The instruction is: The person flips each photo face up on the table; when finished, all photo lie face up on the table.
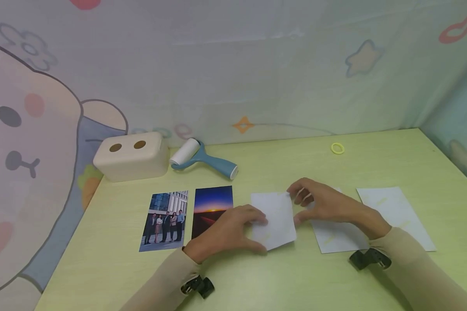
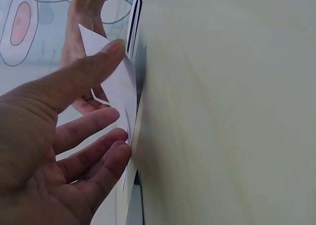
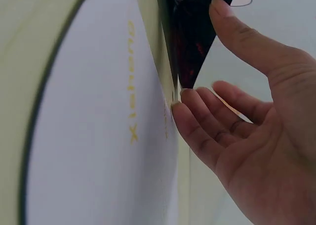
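A photo print (image 1: 274,220), white back up, tilts off the table between both hands. Its dark printed face (image 3: 195,34) shows from below in the right wrist view. My left hand (image 1: 233,229) spreads its thumb and fingers along the left side, touching the white back; the thumb (image 2: 106,62) overlaps the sheet's edge. At the right edge, my right hand (image 1: 323,203) has its fingertips by the upper corner and its thumb lower down, apart from each other. Another white-backed print (image 1: 331,239) lies beneath the right hand, partly hidden.
Left of the hands lie a group photo (image 1: 163,222) and a sunset photo (image 1: 212,205), face up. Another white-backed print (image 1: 397,216) is at right. Behind them are a cream box (image 1: 132,160) with two holes, a blue-handled lint roller (image 1: 204,160) and a yellow ring (image 1: 337,148).
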Tool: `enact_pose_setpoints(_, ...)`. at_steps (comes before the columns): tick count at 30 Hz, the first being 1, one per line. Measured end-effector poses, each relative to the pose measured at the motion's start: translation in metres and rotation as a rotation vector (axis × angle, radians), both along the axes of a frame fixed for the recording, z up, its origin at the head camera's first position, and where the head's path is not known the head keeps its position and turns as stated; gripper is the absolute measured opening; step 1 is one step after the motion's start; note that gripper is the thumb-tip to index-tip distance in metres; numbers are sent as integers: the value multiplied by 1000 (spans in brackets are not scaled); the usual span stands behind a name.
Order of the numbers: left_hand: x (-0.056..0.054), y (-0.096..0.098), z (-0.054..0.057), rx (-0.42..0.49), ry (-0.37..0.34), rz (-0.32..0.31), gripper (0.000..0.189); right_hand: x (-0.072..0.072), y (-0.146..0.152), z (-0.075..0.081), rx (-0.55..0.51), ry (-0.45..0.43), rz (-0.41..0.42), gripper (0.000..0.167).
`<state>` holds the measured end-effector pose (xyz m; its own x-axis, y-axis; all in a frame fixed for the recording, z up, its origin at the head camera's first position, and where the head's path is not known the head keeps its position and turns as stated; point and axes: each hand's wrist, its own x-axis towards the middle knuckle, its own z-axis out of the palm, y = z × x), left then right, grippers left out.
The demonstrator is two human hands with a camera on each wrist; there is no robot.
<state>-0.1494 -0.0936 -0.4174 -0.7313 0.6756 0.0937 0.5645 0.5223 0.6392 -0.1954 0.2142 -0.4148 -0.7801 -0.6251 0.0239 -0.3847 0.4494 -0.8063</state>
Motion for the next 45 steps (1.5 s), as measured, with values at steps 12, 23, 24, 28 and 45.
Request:
enact_pose_setpoints(12, 1, 1, -5, 63, 48, 32, 36, 1, -5, 1, 18, 18, -14, 50)
enact_pose_setpoints(23, 3, 9, -9, 127, -39, 154, 24, 4, -10, 2, -57, 10, 80, 64)
enact_pose_setpoints(24, 3, 10, -9, 133, -53, 170, 24, 4, -12, 2, -61, 8, 82, 66)
enact_pose_setpoints(28, 4, 13, -9, 150, -94, 226, 28, 7, -16, 2, -66, 19, 93, 69)
enact_pose_setpoints(45, 6, 23, -8, 169, -143, 349, 42, 15, -32, 0, -88, 48, 114, 76)
